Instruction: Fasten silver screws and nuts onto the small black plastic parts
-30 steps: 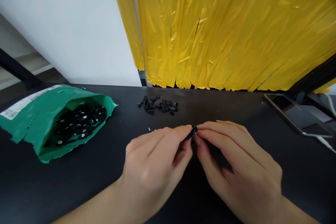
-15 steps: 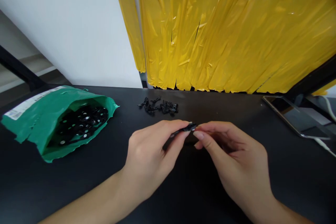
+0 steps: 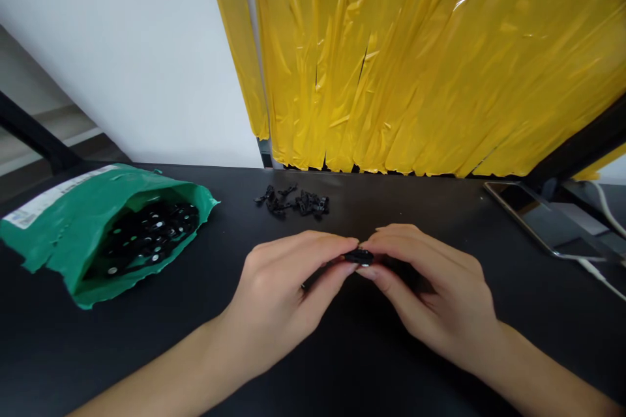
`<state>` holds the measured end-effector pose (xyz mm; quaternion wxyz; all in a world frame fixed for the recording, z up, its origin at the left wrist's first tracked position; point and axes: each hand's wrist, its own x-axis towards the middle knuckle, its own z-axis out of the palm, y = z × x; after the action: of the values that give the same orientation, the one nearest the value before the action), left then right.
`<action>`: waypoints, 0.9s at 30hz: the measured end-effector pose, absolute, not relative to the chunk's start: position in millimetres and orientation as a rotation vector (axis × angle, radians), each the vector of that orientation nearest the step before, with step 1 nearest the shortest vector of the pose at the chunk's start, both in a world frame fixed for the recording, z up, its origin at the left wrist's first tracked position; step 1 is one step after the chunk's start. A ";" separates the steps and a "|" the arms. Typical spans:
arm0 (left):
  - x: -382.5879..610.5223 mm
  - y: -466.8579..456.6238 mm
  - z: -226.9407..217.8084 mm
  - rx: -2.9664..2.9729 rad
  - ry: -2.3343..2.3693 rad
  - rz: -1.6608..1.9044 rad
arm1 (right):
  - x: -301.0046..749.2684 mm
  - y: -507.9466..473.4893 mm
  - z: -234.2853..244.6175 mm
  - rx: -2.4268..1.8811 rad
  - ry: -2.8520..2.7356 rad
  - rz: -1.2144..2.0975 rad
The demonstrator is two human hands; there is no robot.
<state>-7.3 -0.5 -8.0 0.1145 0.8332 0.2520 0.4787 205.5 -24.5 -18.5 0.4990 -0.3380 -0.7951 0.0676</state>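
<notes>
Between the fingertips of both hands is a small black plastic part [image 3: 359, 257] with a pale round spot on its lower side; its exact kind does not show. My left hand [image 3: 286, 287] pinches it from the left, thumb below and fingers above. From the right, my right hand [image 3: 430, 280] grips its other end with thumb and forefinger. Beyond the hands lies a loose pile of small black plastic pieces [image 3: 310, 203]. A torn green plastic bag [image 3: 132, 186] to the left gapes open, holding many black parts [image 3: 159, 231] with silvery round spots.
All of this rests on a black table [image 3: 229, 234]. A tablet-like device [image 3: 533, 221] with a white cable [image 3: 604, 280] lies at the right. Yellow plastic sheeting [image 3: 391, 65] hangs behind the table, beside a white panel [image 3: 147, 65].
My right hand has closed in on the black part and now grips its right end along with my left. The part has come slightly lower and sits more level.
</notes>
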 end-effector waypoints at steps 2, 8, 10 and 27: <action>-7.3 -0.8 -7.8 2.442 0.691 1.407 | 207.6 -24.9 -18.2 -0.831 -1.931 0.208; -7.1 -4.0 -6.5 2.392 0.623 1.370 | 213.9 -28.9 -14.8 -0.765 -2.041 0.155; -8.0 -4.8 -6.5 2.372 0.597 1.350 | 215.8 -31.0 -13.3 -0.750 -2.065 0.143; -5.1 -7.3 1.3 1.532 0.750 0.965 | 218.4 -25.3 -1.9 -0.748 -2.046 -0.194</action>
<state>-5.1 -7.3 1.3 0.5571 0.6491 0.3177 0.4091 218.4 -25.3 -1.9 0.4592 -0.3038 -0.8310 -0.0789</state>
